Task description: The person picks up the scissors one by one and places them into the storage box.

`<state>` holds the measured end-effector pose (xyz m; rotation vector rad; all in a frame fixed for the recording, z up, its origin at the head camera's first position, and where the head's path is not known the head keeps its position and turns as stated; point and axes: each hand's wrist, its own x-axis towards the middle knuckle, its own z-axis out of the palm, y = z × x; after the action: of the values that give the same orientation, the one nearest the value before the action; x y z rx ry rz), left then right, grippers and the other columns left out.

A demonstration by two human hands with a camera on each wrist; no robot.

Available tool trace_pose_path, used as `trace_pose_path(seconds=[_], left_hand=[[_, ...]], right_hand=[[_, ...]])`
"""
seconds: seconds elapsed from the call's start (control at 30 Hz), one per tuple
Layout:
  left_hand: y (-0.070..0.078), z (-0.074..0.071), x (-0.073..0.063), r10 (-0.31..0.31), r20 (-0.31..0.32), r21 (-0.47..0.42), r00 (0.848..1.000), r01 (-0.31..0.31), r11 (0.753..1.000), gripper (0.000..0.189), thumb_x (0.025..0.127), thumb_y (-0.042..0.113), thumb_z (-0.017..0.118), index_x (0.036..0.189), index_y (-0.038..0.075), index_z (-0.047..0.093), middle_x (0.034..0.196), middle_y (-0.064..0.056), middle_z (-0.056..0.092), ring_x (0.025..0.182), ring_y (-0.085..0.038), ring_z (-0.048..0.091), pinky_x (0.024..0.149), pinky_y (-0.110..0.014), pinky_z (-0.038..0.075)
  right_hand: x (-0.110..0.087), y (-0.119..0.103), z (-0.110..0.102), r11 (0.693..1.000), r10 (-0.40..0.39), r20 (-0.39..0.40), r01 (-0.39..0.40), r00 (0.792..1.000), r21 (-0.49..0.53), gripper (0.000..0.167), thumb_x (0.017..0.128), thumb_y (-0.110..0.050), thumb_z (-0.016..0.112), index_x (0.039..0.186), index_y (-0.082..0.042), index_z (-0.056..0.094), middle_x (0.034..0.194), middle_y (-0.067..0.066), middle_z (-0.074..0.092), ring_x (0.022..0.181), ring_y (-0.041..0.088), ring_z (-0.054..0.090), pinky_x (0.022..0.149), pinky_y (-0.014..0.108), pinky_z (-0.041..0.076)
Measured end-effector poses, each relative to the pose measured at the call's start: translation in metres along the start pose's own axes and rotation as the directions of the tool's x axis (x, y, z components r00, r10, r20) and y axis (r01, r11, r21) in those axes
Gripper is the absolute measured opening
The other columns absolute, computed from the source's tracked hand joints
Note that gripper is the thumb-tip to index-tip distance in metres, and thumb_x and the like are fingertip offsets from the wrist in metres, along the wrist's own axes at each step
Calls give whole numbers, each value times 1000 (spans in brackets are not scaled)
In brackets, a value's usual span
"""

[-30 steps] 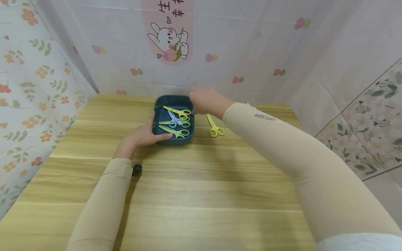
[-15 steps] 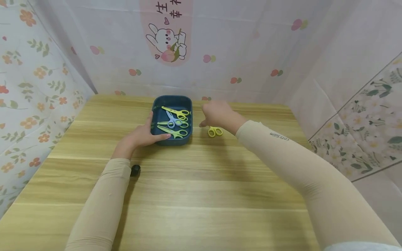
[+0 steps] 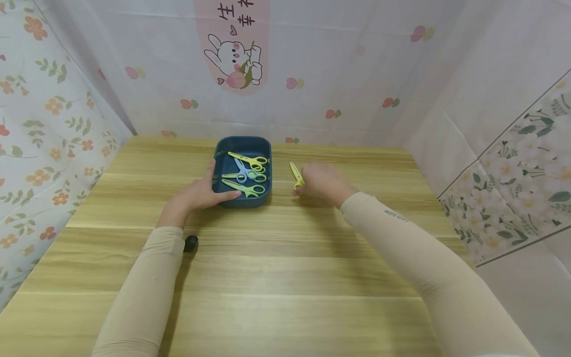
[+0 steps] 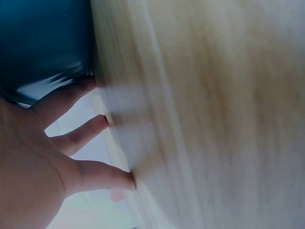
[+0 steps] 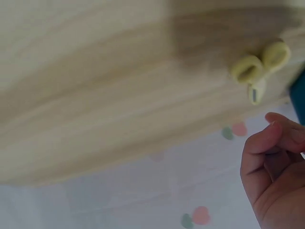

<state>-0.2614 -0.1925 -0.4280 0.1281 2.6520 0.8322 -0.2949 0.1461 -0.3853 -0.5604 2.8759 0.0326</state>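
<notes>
My left hand [image 3: 196, 194] holds the near left corner of a dark blue storage box [image 3: 249, 202]. The thumb lies over its front rim; in the left wrist view the other fingers spread with their tips on the table. Inside the box lie several children's craft scissors, among them yellow scissors [image 3: 245, 157], blue scissors [image 3: 241, 169] and green scissors [image 3: 241, 188]. Right of the box, another pair of yellow scissors [image 3: 295, 171] lies on the table, my right hand [image 3: 323, 179] over its handles. In the right wrist view, the loosely bent fingers appear apart from these scissors [image 5: 262, 75].
All this stands on a wood-grain table [image 3: 267, 277], near its back edge. Behind it hangs a white printed curtain [image 3: 357, 59], with floral cloth [image 3: 53, 129] along the left side. A small black object [image 3: 190, 243] shows beside the left wrist.
My right hand has moved from the box's right rim to the right and nearer, down to the loose yellow scissors, whose handles it covers in the head view. The left hand stays at the box.
</notes>
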Motion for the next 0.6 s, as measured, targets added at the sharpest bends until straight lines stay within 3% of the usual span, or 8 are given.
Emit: trace_pose_path(seconds=[0.23, 0.6], left_hand=[[1, -1, 0, 0, 7, 5, 1000, 0, 1000, 143, 81, 91, 62, 165, 22, -31, 172, -38, 15, 157, -57, 29, 126, -69, 30], [1, 1, -1, 5, -6, 20, 1000, -5, 1000, 144, 80, 94, 60, 165, 21, -31, 172, -38, 17, 156, -56, 32, 126, -68, 32]], right_hand=[[2, 11, 20, 998, 64, 21, -64, 998, 8, 55, 89, -64, 79, 80, -15, 56, 74, -1, 50, 70, 18, 48, 60, 34, 39], [2, 7, 27, 995, 92, 20, -93, 996, 28, 58, 90, -68, 75, 78, -15, 57, 74, -1, 51, 69, 19, 51, 58, 34, 39]])
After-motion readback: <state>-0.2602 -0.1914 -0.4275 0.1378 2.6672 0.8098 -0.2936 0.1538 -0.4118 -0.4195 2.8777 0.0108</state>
